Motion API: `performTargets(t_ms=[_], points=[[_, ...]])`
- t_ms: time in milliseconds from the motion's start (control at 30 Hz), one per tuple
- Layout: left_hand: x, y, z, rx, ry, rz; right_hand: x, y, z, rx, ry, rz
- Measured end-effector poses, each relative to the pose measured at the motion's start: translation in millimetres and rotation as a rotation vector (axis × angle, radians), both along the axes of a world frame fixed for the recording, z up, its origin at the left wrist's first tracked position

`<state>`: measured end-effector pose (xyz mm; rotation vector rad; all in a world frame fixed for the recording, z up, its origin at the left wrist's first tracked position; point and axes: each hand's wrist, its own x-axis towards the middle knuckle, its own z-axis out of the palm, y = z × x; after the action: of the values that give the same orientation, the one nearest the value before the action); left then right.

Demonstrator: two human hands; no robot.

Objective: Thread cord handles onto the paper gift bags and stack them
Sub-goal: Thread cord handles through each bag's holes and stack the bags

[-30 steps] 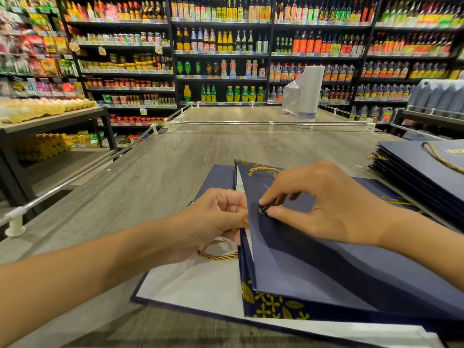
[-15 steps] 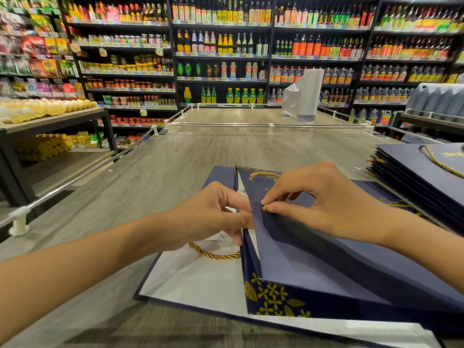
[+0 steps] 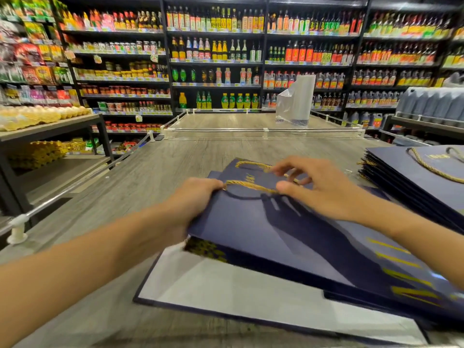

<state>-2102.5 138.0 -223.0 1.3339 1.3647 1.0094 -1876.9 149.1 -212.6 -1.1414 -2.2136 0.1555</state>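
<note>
A navy paper gift bag (image 3: 263,222) with gold print is lifted flat above the wooden table (image 3: 160,177). My left hand (image 3: 193,199) grips its left top edge. My right hand (image 3: 324,189) pinches the gold cord handle (image 3: 248,185) that lies across the bag's top; a second gold cord (image 3: 251,165) shows on the far side. Under the bag lies another flat bag (image 3: 226,292) with its white side up. A stack of finished navy bags (image 3: 411,177) with a gold cord on top sits at the right.
A clear rail (image 3: 263,130) crosses the table ahead, with a roll of plastic bags (image 3: 296,104) behind it. A metal rail (image 3: 62,194) lines the table's left edge. Shelves of bottles fill the background; a rack of eggs (image 3: 37,116) stands on the left.
The bag has swung up and flattened, its top lifted away from me. My left hand moved from inside the bag to its edge. The cord now lies across the top between my hands.
</note>
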Motion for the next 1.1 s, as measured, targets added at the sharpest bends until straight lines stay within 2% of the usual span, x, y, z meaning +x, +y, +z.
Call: performTargets(t_ms=[100,200,267,333,400,500,567,633,733,800,933,1033,1100], points=[[-23.0,14.3,12.7,-0.127,-0.006,0.082,20.5,16.8,2.4,-0.108,-0.018,-0.264],[-44.7,25.7,12.7,-0.232,0.006,0.100,45.6,31.5,-3.2,-0.385,-0.069,-0.528],[-53.4,29.8,13.0,-0.298,-0.004,0.072,66.4,41.7,-11.1,-0.538,-0.097,-0.684],[-57.2,30.8,13.8,-0.349,-0.047,0.039,84.8,51.3,-18.0,-0.603,-0.069,-0.798],[-57.2,32.8,11.3,-0.312,-0.040,0.030,93.4,57.6,-20.2,-0.610,0.147,-0.834],[-51.4,31.1,11.1,-0.175,-0.062,0.033,95.5,56.4,-14.9,-0.568,0.662,-0.838],[-51.1,30.9,14.4,-0.110,-0.112,0.034,101.4,50.7,-5.3,-0.665,0.924,-0.790],[-51.3,28.4,22.4,-0.093,-0.239,0.014,108.8,45.4,8.6,-0.770,1.097,-0.738],[-47.7,22.9,33.8,-0.122,-0.626,-0.065,123.1,42.1,32.5,-0.674,1.321,-0.676],[-38.9,24.3,40.3,-0.081,-0.785,-0.155,128.6,35.5,46.5,-0.567,1.431,-0.574],[11.5,29.1,64.6,0.012,-0.794,-0.287,146.1,18.0,52.0,-0.468,1.585,-0.470],[82.1,22.1,81.7,0.067,-0.648,-0.286,166.9,3.5,48.6,-0.325,1.712,-0.487],[130.8,22.3,79.7,0.113,-0.654,-0.202,185.3,-9.5,43.7,-0.264,1.809,-0.501]])
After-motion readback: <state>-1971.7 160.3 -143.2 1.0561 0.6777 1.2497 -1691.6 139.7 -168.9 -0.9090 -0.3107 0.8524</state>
